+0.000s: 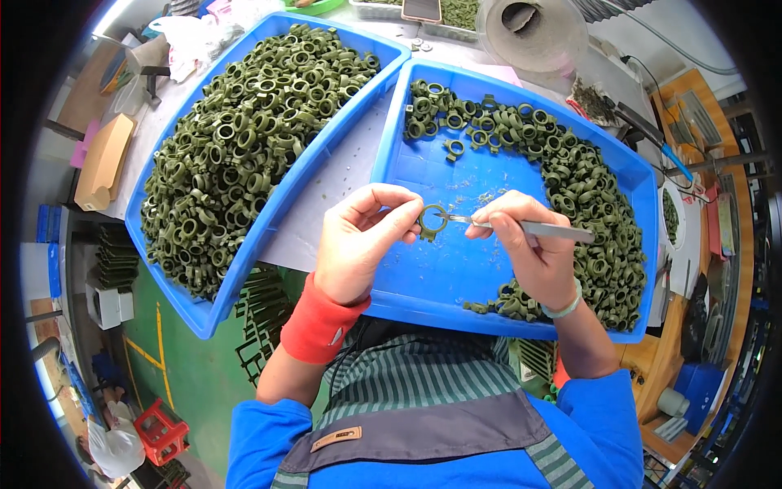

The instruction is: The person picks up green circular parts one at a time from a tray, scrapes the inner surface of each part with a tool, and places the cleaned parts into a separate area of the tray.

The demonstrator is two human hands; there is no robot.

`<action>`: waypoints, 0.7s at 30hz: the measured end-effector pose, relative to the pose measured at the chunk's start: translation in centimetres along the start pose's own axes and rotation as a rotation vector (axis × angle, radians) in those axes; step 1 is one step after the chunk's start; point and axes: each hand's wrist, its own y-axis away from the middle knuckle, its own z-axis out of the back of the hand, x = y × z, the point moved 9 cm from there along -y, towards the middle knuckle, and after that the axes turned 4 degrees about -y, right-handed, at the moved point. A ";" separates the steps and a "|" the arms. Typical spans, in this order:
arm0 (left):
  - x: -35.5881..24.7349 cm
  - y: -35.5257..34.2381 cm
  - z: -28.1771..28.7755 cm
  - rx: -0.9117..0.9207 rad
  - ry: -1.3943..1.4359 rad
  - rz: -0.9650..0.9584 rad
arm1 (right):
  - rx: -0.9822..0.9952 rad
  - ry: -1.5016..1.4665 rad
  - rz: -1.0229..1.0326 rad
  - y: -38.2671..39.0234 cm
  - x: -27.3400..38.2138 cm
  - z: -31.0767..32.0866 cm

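Between thumb and fingers, my left hand pinches a dark green plastic ring with a small tab. My right hand grips a slim metal trimming knife, its thin tip reaching into the ring's opening. Both hands are above the right blue tray, over its bare floor dotted with green shavings. Many like green rings are heaped along the tray's far and right sides. One loose ring lies a little apart from that heap.
A second blue tray on the left is piled high with green rings. Behind stand a large grey cylinder and a phone. A blue-tipped tool lies beyond the right tray. A red stool stands on the floor.
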 end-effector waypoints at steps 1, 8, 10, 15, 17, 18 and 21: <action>-0.1 0.1 0.1 -0.035 0.035 -0.002 | 0.003 0.050 0.044 0.0 0.4 -0.1; 0.4 0.5 0.3 -0.150 0.145 -0.031 | 0.088 0.481 0.427 0.5 4.5 -2.8; 0.6 0.4 0.2 -0.192 0.161 -0.042 | 0.103 0.535 0.481 1.0 4.7 -3.5; 0.7 0.5 -0.1 -0.189 0.174 -0.100 | 0.058 0.617 0.558 1.5 5.4 -4.7; 0.9 0.6 -0.2 -0.191 0.182 -0.123 | 0.055 0.616 0.541 1.4 5.4 -4.9; 1.1 0.6 -0.3 -0.185 0.176 -0.138 | 0.055 0.617 0.541 1.5 5.3 -4.9; 1.1 0.7 -0.5 -0.175 0.166 -0.127 | -0.075 0.369 0.337 1.0 3.8 -2.6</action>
